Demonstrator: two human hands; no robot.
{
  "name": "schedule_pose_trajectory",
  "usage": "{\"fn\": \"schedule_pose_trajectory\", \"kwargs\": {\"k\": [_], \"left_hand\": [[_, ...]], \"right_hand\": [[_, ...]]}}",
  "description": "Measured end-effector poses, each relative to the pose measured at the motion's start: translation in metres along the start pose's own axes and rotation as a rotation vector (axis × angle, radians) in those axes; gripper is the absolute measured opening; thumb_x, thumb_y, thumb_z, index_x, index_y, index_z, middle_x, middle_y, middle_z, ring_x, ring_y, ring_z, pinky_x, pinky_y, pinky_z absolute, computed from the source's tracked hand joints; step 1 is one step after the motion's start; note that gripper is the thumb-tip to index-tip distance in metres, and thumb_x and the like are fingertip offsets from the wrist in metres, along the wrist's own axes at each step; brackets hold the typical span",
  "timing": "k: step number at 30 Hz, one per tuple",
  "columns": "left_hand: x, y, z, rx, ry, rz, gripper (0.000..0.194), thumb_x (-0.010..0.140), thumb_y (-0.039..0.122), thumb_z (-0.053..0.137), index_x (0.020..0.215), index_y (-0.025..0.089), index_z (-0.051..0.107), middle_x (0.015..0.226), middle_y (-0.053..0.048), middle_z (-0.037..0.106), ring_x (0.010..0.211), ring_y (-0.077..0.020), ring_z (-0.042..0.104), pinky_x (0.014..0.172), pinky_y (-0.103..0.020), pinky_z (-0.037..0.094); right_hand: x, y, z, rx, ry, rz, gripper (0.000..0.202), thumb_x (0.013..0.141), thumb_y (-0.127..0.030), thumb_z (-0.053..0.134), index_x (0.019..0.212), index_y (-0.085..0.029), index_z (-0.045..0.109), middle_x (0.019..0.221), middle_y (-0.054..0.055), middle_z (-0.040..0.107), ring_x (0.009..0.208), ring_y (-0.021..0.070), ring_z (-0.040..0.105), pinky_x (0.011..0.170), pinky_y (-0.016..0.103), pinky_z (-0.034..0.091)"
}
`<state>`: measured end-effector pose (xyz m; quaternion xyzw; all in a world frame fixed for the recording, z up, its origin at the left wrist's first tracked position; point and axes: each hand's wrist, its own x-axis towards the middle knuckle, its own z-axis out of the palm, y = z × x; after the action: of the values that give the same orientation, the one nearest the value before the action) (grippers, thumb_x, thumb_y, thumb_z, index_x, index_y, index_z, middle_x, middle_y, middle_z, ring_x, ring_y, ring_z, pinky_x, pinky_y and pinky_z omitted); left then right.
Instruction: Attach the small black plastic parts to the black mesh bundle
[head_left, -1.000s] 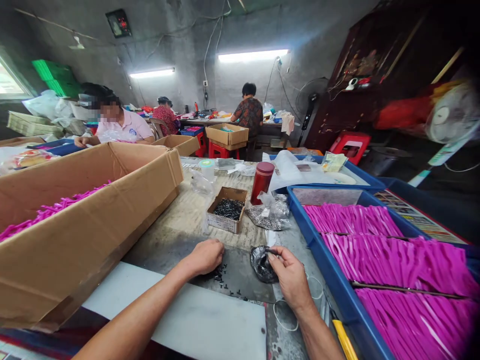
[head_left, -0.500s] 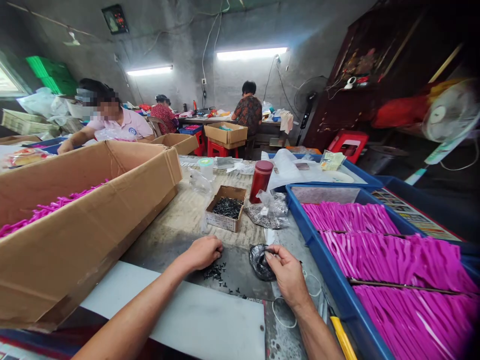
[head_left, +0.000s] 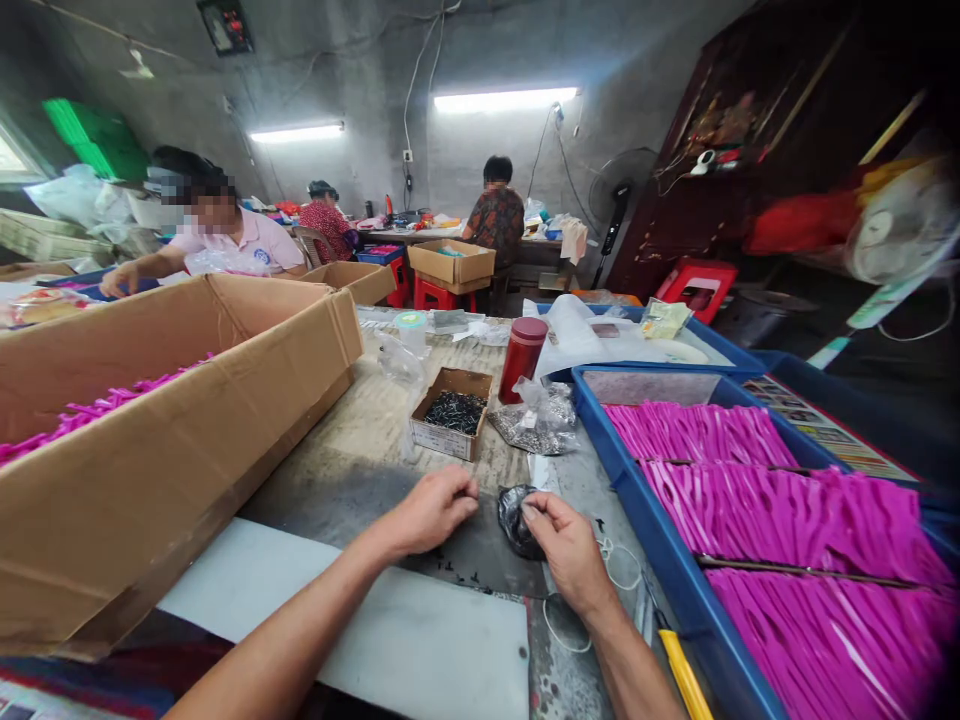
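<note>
My left hand (head_left: 436, 508) hovers low over the dark work surface, its fingers curled together; whatever they hold is hidden from me. A few small black T-shaped parts (head_left: 471, 578) lie below its wrist, others being covered by the hand. To the right, my right hand (head_left: 568, 545) pinches the near edge of a crumpled black plastic bag (head_left: 514, 528) between thumb and fingers. The bag's contents do not show. Beyond both hands stands a small cardboard box (head_left: 444, 440) filled with dark metal pins or screws.
A long cardboard box (head_left: 172, 400) of magenta strips flanks me on the left. The blue tray (head_left: 637, 500) of magenta plastic pieces (head_left: 780, 510) borders the right. A red canister (head_left: 523, 358), a clear bag of metal bits (head_left: 540, 425) and a yellow-handled tool (head_left: 684, 672) lie around.
My left hand has moved right, closer to the black plastic bag, and fewer loose black parts show on the surface. My right hand stays at the bag, shifted slightly left.
</note>
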<state>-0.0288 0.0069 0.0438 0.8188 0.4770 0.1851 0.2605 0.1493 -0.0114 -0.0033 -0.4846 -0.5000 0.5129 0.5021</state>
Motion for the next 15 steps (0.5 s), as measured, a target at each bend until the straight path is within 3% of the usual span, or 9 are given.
{"fn": "schedule_pose_trajectory", "kwargs": {"k": [4,8,15], "left_hand": [[0.005,0.021,0.026,-0.162,0.138,0.082,0.010,0.074,0.012,0.044,0.072,0.016,0.052,0.071,0.000,0.052,0.069,-0.0125,0.047,0.063,-0.021,0.038],[0.009,0.024,0.050,-0.255,0.293,0.082,0.009,0.073,0.011,0.047,0.068,0.016,0.053,0.068,-0.001,0.053,0.067,-0.0122,0.048,0.062,-0.021,0.038],[0.009,0.018,0.061,-0.423,0.356,0.045,0.010,0.069,0.011,0.051,0.062,0.015,0.056,0.061,0.001,0.052,0.060,-0.0111,0.048,0.058,-0.020,0.036]], "right_hand": [[-0.001,-0.002,0.000,-0.027,-0.116,0.010,0.030,0.067,-0.045,0.056,0.063,-0.015,0.056,0.050,-0.004,0.042,0.047,0.0090,0.035,0.044,0.020,0.028],[-0.001,-0.006,-0.002,0.022,-0.117,0.075,0.034,0.062,-0.049,0.058,0.059,-0.016,0.055,0.048,-0.005,0.038,0.044,0.0083,0.030,0.041,0.020,0.023],[0.000,-0.003,-0.004,0.068,-0.138,0.122,0.033,0.062,-0.047,0.060,0.061,-0.015,0.055,0.049,-0.005,0.040,0.044,0.0078,0.031,0.041,0.019,0.024]]}}
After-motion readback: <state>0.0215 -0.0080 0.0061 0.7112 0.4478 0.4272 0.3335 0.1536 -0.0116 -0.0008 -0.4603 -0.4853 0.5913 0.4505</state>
